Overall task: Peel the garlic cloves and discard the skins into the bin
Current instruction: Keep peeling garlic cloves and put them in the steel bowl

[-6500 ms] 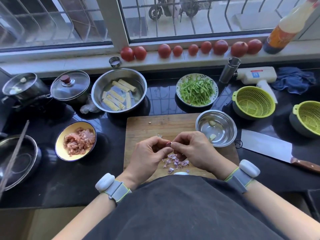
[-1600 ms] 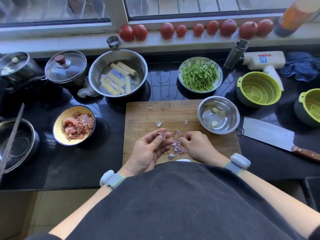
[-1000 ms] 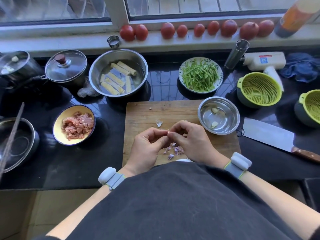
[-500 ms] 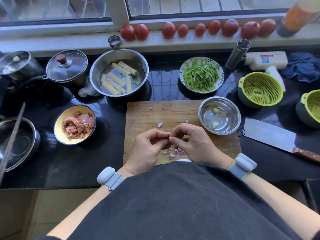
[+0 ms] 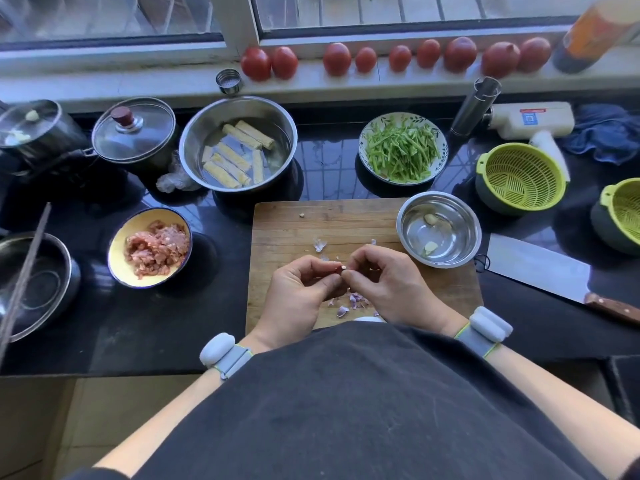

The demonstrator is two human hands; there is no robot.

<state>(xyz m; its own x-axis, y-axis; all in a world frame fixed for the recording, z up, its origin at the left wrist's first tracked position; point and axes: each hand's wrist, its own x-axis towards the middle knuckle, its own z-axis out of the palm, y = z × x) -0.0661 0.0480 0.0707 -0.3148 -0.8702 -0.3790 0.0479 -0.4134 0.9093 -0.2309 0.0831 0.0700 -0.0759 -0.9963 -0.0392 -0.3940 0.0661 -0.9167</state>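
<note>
Head view, looking down: our left hand (image 5: 300, 293) and right hand (image 5: 388, 282) meet over the cutting board (image 5: 284, 233), fingertips pinching one garlic clove (image 5: 341, 269) between them. We judge we are mid-peel; next, the last skin needs picking off. Just below our hands lies a heap of purple skins (image 5: 353, 301), not yet binned; no bin shows. Beyond our right hand, a steel bowl (image 5: 439, 230) holds two peeled cloves. Farther right on the table lies a cleaver (image 5: 540, 271); beyond our left hand, a bowl of minced meat (image 5: 150, 247).
</note>
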